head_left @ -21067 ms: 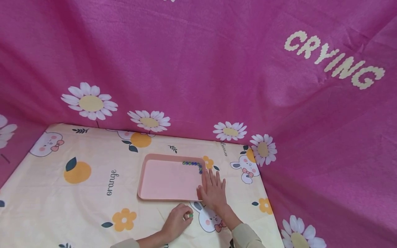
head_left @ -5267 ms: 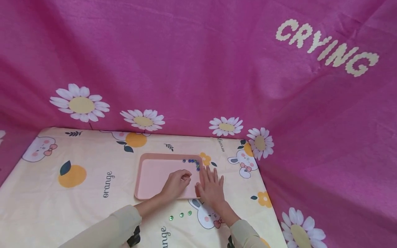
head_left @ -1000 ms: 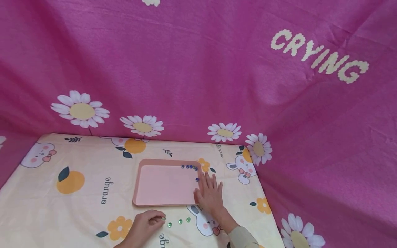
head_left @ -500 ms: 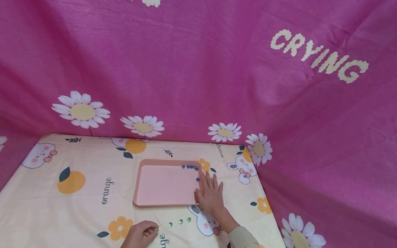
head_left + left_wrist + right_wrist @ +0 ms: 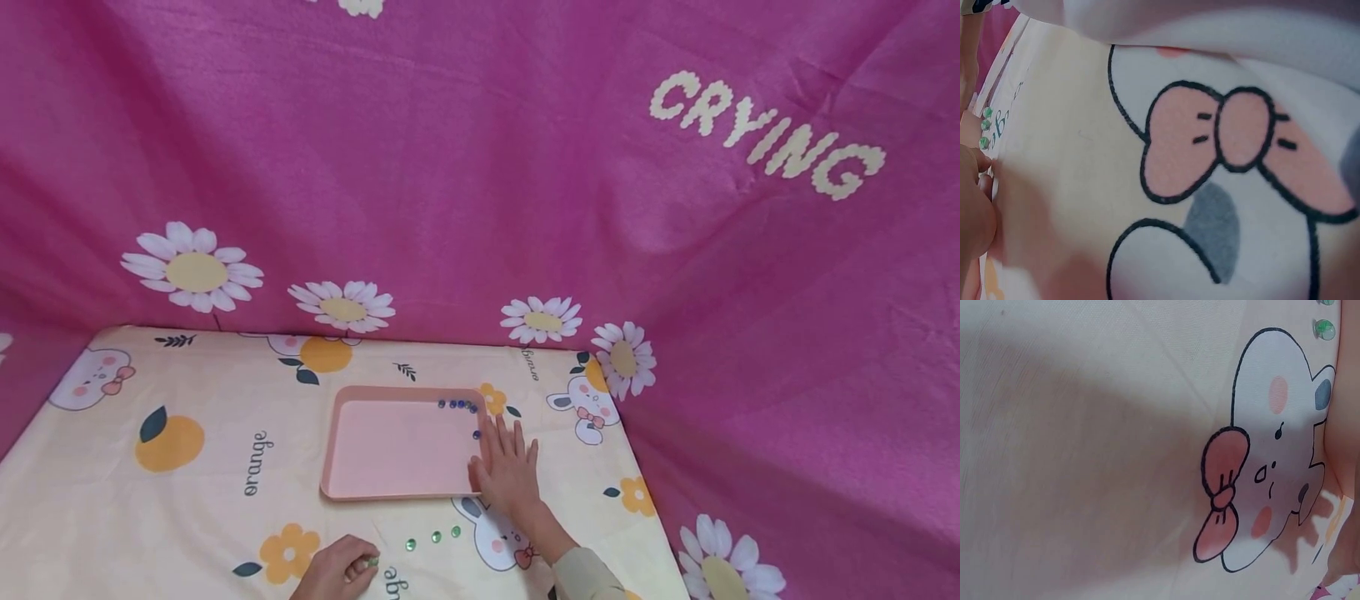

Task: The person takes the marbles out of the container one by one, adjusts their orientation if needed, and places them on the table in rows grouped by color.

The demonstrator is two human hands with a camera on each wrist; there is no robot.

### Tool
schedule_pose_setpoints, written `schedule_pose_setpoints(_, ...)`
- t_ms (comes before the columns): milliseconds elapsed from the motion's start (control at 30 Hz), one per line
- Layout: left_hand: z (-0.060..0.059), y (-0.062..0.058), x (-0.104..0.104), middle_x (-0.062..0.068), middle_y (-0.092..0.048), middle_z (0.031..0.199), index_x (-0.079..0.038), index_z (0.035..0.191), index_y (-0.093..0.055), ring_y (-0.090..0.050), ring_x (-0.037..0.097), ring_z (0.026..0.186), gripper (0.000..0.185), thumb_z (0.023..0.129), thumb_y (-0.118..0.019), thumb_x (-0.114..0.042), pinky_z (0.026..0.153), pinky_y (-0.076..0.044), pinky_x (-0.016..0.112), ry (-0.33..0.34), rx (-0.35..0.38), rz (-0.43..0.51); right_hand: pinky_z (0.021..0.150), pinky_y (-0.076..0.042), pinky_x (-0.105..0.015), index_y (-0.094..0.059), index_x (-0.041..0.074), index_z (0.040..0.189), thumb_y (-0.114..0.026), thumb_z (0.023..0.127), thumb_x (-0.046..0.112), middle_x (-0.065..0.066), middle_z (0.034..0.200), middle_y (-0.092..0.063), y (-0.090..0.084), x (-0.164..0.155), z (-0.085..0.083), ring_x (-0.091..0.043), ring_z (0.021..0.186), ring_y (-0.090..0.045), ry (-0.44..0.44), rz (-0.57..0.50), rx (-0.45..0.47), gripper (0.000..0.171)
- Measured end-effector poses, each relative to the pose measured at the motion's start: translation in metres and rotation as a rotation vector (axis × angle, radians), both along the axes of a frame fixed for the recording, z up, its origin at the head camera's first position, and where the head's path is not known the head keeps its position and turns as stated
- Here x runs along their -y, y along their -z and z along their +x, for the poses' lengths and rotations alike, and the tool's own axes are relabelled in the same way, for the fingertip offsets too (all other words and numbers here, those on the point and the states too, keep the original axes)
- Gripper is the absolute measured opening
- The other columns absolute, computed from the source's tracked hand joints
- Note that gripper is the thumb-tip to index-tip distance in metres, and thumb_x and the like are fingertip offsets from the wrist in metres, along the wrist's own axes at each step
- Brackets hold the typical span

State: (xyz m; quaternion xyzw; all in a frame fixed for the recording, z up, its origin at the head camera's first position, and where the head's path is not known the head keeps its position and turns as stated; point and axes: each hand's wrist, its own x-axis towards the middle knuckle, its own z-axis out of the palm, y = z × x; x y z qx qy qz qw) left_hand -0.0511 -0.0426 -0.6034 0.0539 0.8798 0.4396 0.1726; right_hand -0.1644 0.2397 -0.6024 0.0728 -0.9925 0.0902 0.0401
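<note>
In the head view, my left hand [image 5: 336, 570] pinches a green glass marble [image 5: 372, 562] between thumb and fingers, low over the cloth in front of the tray. To its right, three green marbles [image 5: 437, 537] lie spaced in a loose row. My right hand [image 5: 512, 472] rests, fingers spread, on the right rim of the pink tray [image 5: 327, 450]. Inside the tray, several blue and darker marbles [image 5: 453, 404] sit along the far right corner. One blue marble [image 5: 476, 434] lies apart by the right wall. The left wrist view shows my left hand [image 5: 974, 212] only at its edge.
A cream cloth [image 5: 210, 517] printed with rabbits, oranges and flowers covers the table. Magenta curtains [image 5: 450, 167] with daisies close off the back and sides. The tray's raised walls stand between the left hand and the marbles inside.
Three green marbles now lie before the tray; 21 seconds ago none lay there. Over the last second my left hand has drawn its marble down and left. My right hand stays on the rim.
</note>
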Motion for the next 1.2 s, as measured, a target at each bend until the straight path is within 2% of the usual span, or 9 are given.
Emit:
schedule_pose_setpoints(300,0.0035,0.0025,0.0012,-0.007,-0.053,0.085,-0.011,0.099,-0.073,-0.047,0.006,0.070,0.015,0.086,-0.076,-0.004,0.059,-0.044,0.023,-0.007,-0.077,-0.007,0.109,-0.012,-0.073,-0.023,0.018,0.160,-0.047,0.100,0.045,-0.013,0.163,-0.021,0.0003,0.0004,0.0001,-0.044,0.147,-0.014,-0.003,-0.004,0.001,0.070)
schedule_pose_setpoints(533,0.0014,0.0047,-0.0002,-0.006,-0.051,0.087,-0.011,0.100,-0.074,-0.046,0.006,0.070,0.016,0.086,-0.075,-0.004,0.058,-0.043,0.023,-0.009,-0.067,-0.014,0.109,-0.014,-0.073,-0.024,0.019,0.159,-0.047,0.099,0.045,-0.013,0.163,-0.023,-0.0018,-0.0007,-0.0003,-0.044,0.147,-0.015,-0.002,0.015,-0.006,0.070)
schedule_pose_setpoints(967,0.0017,0.0060,-0.0016,-0.007,-0.050,0.085,-0.010,0.100,-0.074,-0.044,0.003,0.067,0.018,0.083,-0.078,-0.006,0.057,-0.042,0.023,-0.023,-0.102,-0.029,0.109,-0.014,-0.073,-0.024,0.019,0.159,-0.047,0.099,0.046,-0.013,0.163,-0.022,-0.0010,0.0000,-0.0004,-0.044,0.147,-0.016,0.004,0.013,-0.001,0.070)
schedule_pose_setpoints(1200,0.0022,0.0045,-0.0005,-0.006,-0.050,0.087,-0.010,0.100,-0.074,-0.044,0.003,0.068,0.017,0.084,-0.078,-0.008,0.058,-0.042,0.023,-0.003,-0.096,-0.028,0.110,-0.012,-0.073,-0.023,0.020,0.160,-0.047,0.100,0.045,-0.013,0.163,-0.022,-0.0014,0.0008,0.0013,-0.044,0.147,-0.014,0.007,-0.010,0.013,0.069)
